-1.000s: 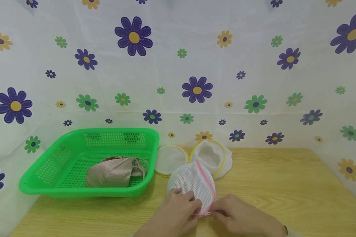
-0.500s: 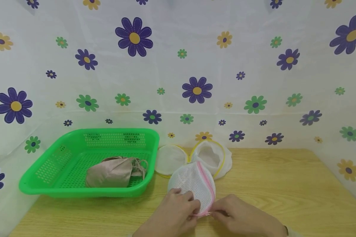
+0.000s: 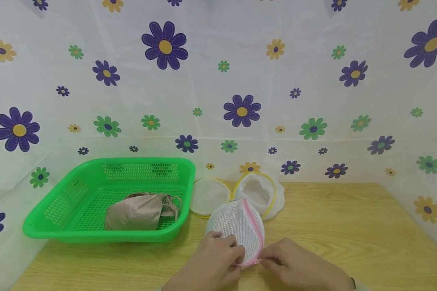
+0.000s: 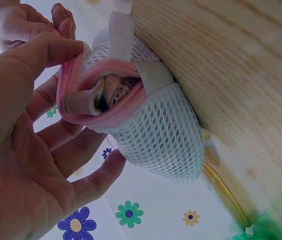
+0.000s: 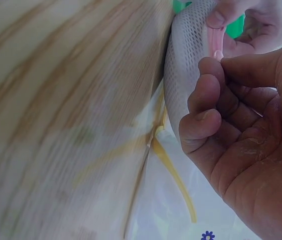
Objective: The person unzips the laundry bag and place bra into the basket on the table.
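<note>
A white mesh laundry bag (image 3: 233,220) with a pink zipper (image 3: 254,222) is held near the table's front edge. My left hand (image 3: 216,256) grips its near side, the thumb pressed on the pink zipper band in the left wrist view. Between finger and thumb, my right hand (image 3: 298,262) pinches the small zipper pull (image 3: 257,262) at the bag's near right corner. Through a gap in the zipper, the left wrist view shows beige cloth (image 4: 112,90) with a dark dotted patch inside the bag.
At the left stands a green plastic basket (image 3: 109,234) holding a satiny beige garment (image 3: 134,212) with thin straps. Behind the mesh bag lies another white bag (image 3: 209,196) with a yellow zipper, opened wide. A flowered curtain (image 3: 204,81) hangs along the wooden table's (image 3: 349,226) back.
My right hand and the zipper pull have shifted very slightly to the right. The left hand keeps its grip on the bag, almost still.
</note>
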Demonstrator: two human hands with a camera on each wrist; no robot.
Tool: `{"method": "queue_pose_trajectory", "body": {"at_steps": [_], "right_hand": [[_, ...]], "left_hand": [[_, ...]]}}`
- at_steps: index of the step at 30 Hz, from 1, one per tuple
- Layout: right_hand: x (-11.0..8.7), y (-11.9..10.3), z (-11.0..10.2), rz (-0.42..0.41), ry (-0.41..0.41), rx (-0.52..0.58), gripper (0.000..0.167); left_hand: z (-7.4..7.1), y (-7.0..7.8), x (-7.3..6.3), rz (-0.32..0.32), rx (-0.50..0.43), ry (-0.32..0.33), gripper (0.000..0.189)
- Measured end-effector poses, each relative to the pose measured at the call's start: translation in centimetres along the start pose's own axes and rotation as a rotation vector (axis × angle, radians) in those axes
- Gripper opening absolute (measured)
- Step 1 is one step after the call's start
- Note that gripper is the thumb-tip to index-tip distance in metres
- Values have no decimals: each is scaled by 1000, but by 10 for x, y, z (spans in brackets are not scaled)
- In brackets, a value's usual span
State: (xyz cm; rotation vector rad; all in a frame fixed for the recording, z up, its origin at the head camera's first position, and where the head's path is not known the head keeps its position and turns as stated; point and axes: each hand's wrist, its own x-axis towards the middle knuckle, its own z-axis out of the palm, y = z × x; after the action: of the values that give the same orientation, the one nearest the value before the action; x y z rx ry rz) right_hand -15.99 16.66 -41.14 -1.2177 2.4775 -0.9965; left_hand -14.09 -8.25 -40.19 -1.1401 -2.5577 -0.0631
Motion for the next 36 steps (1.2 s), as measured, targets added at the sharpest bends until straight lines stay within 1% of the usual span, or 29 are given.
{"method": "queue_pose_trajectory", "body": {"at_steps": [7, 13, 21, 31, 36], "right_hand": [[0, 0, 0, 6, 3, -6, 23], [-1, 2, 0, -5, 3, -5, 23], [-1, 3, -1, 44, -34, 42, 23], [-1, 0, -2, 71, -41, 66, 22], [-2, 0, -1, 45, -24, 48, 23]], "left_hand": [[0, -1, -1, -9, -25, -7, 14], [0, -1, -2, -7, -22, 9, 13], [-1, -2, -5, -35, -85, -27, 12], [1, -4, -7, -31, -81, -8, 12], [0, -4, -8, -18, -76, 9, 12]]}}
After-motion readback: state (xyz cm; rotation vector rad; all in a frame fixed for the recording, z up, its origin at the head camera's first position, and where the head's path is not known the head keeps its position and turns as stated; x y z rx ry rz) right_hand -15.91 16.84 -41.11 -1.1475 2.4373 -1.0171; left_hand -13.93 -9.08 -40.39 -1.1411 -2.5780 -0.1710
